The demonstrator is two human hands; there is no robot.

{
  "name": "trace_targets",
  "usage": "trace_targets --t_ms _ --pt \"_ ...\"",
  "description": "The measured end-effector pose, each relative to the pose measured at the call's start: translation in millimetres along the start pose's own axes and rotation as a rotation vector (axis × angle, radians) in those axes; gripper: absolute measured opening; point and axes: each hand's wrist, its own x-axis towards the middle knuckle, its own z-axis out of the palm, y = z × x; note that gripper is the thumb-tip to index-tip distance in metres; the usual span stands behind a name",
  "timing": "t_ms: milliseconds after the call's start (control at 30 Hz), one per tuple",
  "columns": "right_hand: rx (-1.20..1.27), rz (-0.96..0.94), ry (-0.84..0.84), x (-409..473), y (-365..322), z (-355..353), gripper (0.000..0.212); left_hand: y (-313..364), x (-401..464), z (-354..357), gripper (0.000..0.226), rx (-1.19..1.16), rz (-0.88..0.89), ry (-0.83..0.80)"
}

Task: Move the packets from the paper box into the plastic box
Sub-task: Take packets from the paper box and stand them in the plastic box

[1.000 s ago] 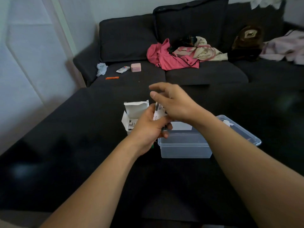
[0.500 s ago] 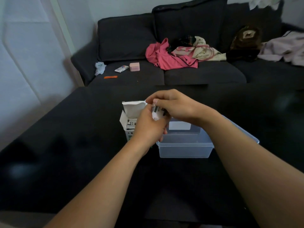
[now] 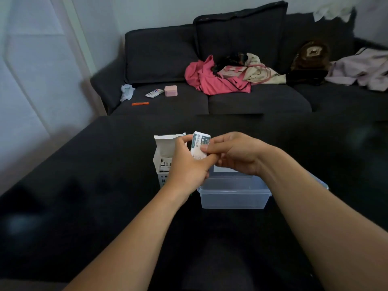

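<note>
A white paper box (image 3: pixel 163 150) with its flap up stands on the dark table, with several packets (image 3: pixel 165 164) visible inside. Right beside it sits a clear plastic box (image 3: pixel 233 196). Both hands meet above the gap between the two boxes. My left hand (image 3: pixel 186 166) and my right hand (image 3: pixel 235 154) both pinch a white and green packet (image 3: pixel 199 145), held upright facing me. The hands hide the far side of the plastic box.
The plastic box's lid (image 3: pixel 321 181) peeks out behind my right forearm. A dark sofa (image 3: pixel 210 97) lies beyond the table, holding a pink garment (image 3: pixel 210 80), a pink case (image 3: pixel 171 90), a tube (image 3: pixel 154 93) and other clothes (image 3: pixel 361 70).
The packet, earlier edge-on between my hands, now stands upright showing its printed face. Both hands have shifted slightly up and left near the paper box.
</note>
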Motion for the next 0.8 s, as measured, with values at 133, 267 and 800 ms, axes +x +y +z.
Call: trace_targets --t_ms 133,267,800 --pt "0.028 0.056 0.008 -2 5 -3 0.017 -4 2 2 0.056 0.087 0.015 -0.034" --pt "-0.013 0.043 0.051 -1 4 -1 0.019 3 -1 0 0.058 0.144 0.007 -0.105" --pt "-0.669 0.491 0.188 23 43 8 0.024 0 -14 -38 0.028 0.872 0.029 -0.445"
